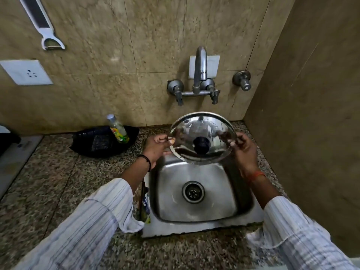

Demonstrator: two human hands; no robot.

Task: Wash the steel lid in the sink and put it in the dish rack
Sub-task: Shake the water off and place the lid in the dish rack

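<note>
From the head camera you have the round, mirror-bright steel lid with its black knob (201,137) raised over the far edge of the square stainless steel sink (196,193), tilted so its knobbed face turns toward you. Your left hand (158,147) pinches the lid's left rim and your right hand (244,148) pinches the right rim, fingers curled round the edge on each side. Judge the lid as light and stiff, a thin sheet that will not flex, but smooth and likely slick once wet or soapy; the rim is thin and may bite into the fingers, so the black knob is probably the surer hold when you need one hand free. The curved chrome tap (200,69) stands on the tiled wall just beyond the lid, with its two lever handles below the spout, and no water can be seen running. Room is tight on the right, where a beige side wall (311,114) closes in near your right hand, so swing the lid leftward rather than right. To the left, on the speckled granite counter (58,182), a black tray (91,145) holding a clear bottle of green dish liquid (118,129) lies near your left hand. No dish rack is clearly visible here; you cannot tell whether the black tray serves as one. The sink basin below is clear down to its round drain.
</note>
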